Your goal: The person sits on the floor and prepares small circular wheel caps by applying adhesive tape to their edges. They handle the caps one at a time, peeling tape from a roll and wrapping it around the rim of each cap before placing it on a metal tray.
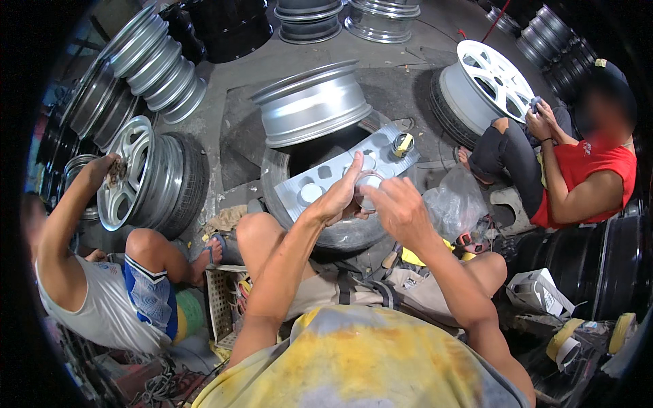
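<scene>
My left hand [337, 202] grips a round whitish cap [371, 181] by its edge, thumb pointing up. Across the cap's face reach the bent, pinched fingers of my right hand [405, 214]; whatever they may hold is hidden. Beneath my hands a pale grey moulded tray [291, 190] with round hollows lies slanting across a tyre [275, 163]. One hollow holds another round whitish cap [311, 194]. A small can with a yellow and black label [403, 145] stands at the tray's far right end. A silver wheel rim [313, 105] rests on the tyre's far side.
At left, a person's hand [102, 168] works on a spoked rim [136, 153]. On the right, another person in a red top [590, 177] sits by a white rim [500, 78]. Near my right knee lie a clear plastic bag [457, 204] and a white box [541, 292]. Stacked rims [160, 71] stand behind.
</scene>
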